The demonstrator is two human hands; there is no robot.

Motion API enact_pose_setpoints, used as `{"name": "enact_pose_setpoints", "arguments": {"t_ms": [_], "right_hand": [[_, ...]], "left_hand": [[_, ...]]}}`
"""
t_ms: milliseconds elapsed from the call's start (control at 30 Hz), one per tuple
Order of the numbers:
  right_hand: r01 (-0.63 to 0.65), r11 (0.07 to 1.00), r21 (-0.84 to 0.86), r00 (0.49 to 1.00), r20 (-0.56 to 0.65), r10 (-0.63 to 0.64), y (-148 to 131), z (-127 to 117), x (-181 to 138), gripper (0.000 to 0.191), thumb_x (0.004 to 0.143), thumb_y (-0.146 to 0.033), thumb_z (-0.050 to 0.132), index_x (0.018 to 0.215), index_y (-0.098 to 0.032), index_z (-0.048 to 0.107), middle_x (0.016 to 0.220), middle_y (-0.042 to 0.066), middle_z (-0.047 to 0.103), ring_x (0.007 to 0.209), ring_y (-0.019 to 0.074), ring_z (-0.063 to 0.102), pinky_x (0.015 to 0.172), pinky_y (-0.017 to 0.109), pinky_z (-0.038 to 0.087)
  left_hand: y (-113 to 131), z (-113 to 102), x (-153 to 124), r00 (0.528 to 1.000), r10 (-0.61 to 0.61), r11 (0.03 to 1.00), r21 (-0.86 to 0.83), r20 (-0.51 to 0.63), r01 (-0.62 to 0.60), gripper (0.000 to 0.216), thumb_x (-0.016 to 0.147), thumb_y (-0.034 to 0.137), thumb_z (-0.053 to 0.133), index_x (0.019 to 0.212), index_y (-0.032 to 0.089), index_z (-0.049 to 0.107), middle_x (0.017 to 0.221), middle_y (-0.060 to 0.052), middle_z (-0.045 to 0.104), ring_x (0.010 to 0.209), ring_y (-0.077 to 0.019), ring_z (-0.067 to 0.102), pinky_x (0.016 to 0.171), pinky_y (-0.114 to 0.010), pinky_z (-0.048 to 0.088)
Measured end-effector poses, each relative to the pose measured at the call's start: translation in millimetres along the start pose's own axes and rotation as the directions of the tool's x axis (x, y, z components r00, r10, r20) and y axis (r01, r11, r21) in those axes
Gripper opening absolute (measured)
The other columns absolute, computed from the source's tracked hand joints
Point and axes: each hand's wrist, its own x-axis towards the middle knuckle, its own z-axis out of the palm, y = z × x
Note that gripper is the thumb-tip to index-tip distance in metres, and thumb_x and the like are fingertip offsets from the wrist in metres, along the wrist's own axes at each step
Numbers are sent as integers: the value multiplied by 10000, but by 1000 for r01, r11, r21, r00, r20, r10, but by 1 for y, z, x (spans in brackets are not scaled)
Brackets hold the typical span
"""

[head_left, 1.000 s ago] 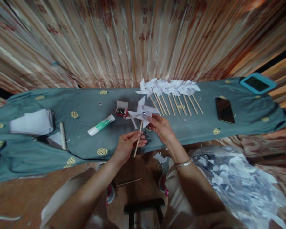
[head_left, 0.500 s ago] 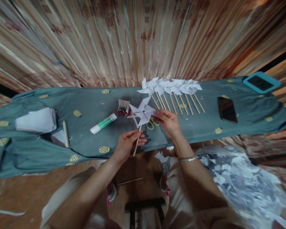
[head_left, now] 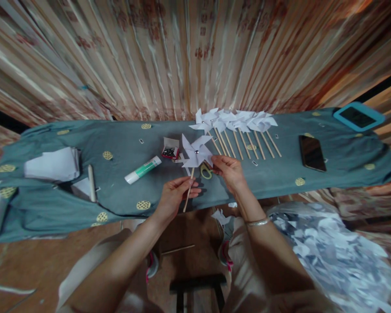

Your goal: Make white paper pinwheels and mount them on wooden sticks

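A white paper pinwheel (head_left: 193, 157) on a thin wooden stick, with a shiny pin at its centre, is held up over the table's near edge. My left hand (head_left: 173, 198) is closed around its stick, thumb and fingers pinching below the paper. At the wheel's right side, my right hand (head_left: 230, 173) has thumb and index finger together at a blade's tip. Partly hidden behind the wheel lie scissors with yellow-green handles (head_left: 206, 172). A small open box of pins (head_left: 170, 150) stands just left of the wheel.
Several finished pinwheels (head_left: 234, 120) lie in a row at the back. On the cloth-covered table (head_left: 117, 139) are a glue stick (head_left: 143, 170), a paper stack (head_left: 54, 164), a phone (head_left: 313, 153) and a blue-framed tablet (head_left: 358, 116). A bag of paper pieces (head_left: 332, 248) stands lower right.
The pinwheel's paper head has turned on its pin, its blades now at another angle. Both hands stay in nearly the same place; the view has shifted slightly.
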Motion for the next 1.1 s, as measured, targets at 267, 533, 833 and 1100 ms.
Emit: {"name": "enact_pose_setpoints", "arguments": {"t_ms": [267, 533, 833, 1100], "right_hand": [[-2, 999, -33, 998, 61, 4, 3, 3, -7, 374, 515, -524, 855, 626, -198, 709, 564, -8, 639, 547, 109, 549, 543, 248, 428], [-44, 999, 0, 991, 123, 44, 7, 9, -12, 405, 486, -548, 873, 587, -193, 705, 578, -11, 664, 549, 90, 563, 557, 229, 433], [-54, 998, 12, 985, 164, 51, 5, 13, -18, 387, 477, -550, 876, 576, -208, 724, 597, -12, 701, 527, 79, 552, 543, 221, 441], [-67, 998, 4, 978, 197, 65, 6, 14, -18, 358, 512, -522, 867, 576, -204, 715, 620, 1, 712, 531, 82, 552, 529, 220, 428]], "left_hand": [[-3, -1, 3, 1000, 23, 1000, 6, 1, -23, 294, 650, 266, 863, 852, 93, 737, 740, -67, 746, 591, -165, 709, 618, -275, 589], [-4, 0, 4, 999, 33, 999, -9, 7, -33, 299, 641, 259, 863, 850, 88, 733, 726, -64, 744, 587, -160, 709, 612, -260, 592], [-3, 4, 3, 999, 28, 999, -19, 17, -28, 286, 641, 250, 863, 838, 88, 734, 725, -63, 749, 569, -153, 704, 599, -252, 592], [-6, 5, 4, 1000, 19, 999, -34, 19, -18, 298, 616, 247, 875, 829, 95, 731, 704, -51, 745, 555, -152, 700, 580, -250, 586]]}}
